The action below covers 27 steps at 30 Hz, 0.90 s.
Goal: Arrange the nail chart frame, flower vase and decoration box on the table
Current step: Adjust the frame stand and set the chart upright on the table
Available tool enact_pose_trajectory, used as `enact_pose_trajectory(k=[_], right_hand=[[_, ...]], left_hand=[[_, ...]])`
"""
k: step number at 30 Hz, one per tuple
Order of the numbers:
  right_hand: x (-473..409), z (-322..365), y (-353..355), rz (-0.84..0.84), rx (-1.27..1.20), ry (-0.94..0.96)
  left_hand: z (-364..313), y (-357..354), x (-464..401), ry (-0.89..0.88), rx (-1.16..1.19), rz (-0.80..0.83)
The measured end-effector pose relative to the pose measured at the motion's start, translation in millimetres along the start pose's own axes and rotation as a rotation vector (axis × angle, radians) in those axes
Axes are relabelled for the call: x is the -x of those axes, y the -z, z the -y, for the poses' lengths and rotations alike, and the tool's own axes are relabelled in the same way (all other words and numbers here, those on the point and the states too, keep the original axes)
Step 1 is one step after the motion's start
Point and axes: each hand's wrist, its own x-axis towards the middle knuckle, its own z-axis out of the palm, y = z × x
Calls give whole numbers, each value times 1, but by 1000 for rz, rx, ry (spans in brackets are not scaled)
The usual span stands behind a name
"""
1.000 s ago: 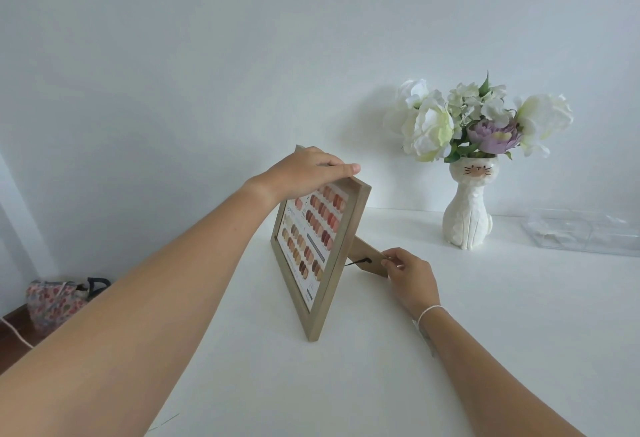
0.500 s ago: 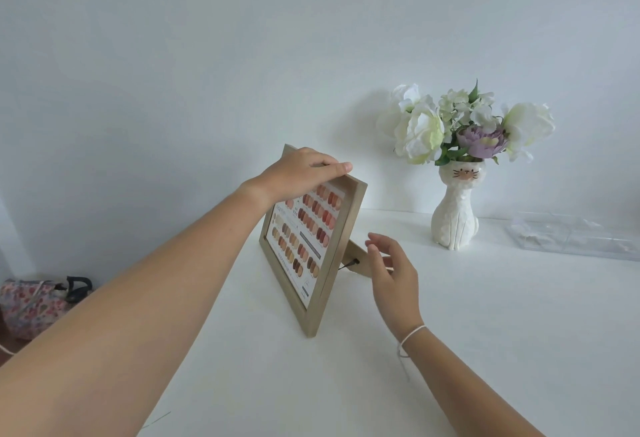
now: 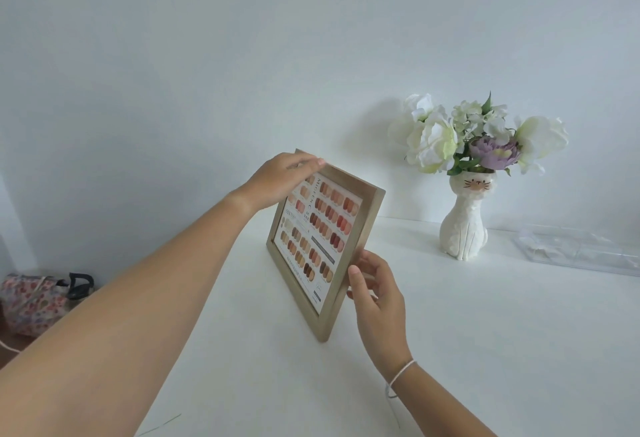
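Note:
The nail chart frame, wooden with rows of pink and brown nail swatches, stands tilted on its lower edge on the white table. My left hand grips its top left corner. My right hand holds its right edge, fingers curled behind it. To the right stands the white cat-shaped flower vase with white and purple flowers, near the wall. The clear decoration box lies flat at the far right of the table.
A white wall runs behind the table. On the floor at the lower left sits a floral bag with a dark handle. The table's left edge runs diagonally under my left forearm.
My right hand left the stand behind the frame and took hold of the frame's right edge. The frame has turned so its front faces me more.

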Motion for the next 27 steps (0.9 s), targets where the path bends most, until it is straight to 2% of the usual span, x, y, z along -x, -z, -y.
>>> enact_pose_trajectory(k=[8, 17, 27], right_hand=[[0, -10, -3, -10, 24, -15], [0, -15, -5, -31, 66, 21], [0, -18, -4, -71, 73, 27]], left_hand=[[74, 8, 9, 187, 123, -148], [137, -8, 6, 331, 249, -143], [160, -21, -16, 355, 414, -84]])
